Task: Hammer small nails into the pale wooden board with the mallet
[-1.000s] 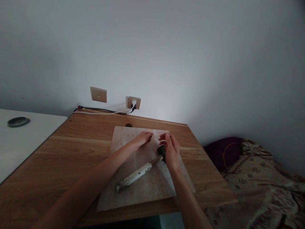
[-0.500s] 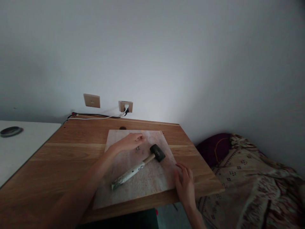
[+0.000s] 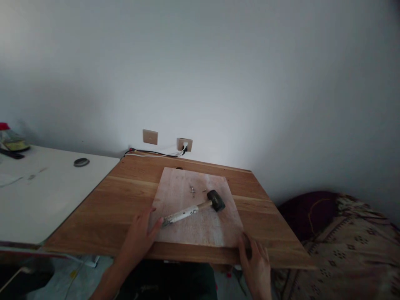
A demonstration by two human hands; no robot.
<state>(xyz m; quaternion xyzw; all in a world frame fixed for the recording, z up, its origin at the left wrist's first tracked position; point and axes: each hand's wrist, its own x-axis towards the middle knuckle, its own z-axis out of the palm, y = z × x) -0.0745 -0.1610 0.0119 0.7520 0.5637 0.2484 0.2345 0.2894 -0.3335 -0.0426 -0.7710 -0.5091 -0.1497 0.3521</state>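
A pale, worn board [image 3: 200, 231] lies flat on a wooden table [image 3: 115, 196]. Across it rests a rubber mallet [image 3: 184, 213], its black head to the right and its paint-chipped white handle pointing front left. Behind the mallet is a small cluster of thin metal pieces that look like nails [image 3: 192, 191]. My left hand [image 3: 140, 233] is at the board's left front edge, fingers apart, thumb by the handle's end. At the right front corner, my right hand [image 3: 256, 264] touches the board with thumb and fingers spread. Neither hand is lifting anything.
A white table [image 3: 59, 187] adjoins on the left, with a dark ring-shaped object [image 3: 81, 162] and a red-capped container [image 3: 12, 139]. Cables run to a wall socket [image 3: 184, 144] behind. Patterned bedding [image 3: 346, 250] is at the right.
My left hand has left the area over the metal pieces and come back to the board's left front edge, its fingers opening. My right hand stays at the right corner. The view has shifted left.
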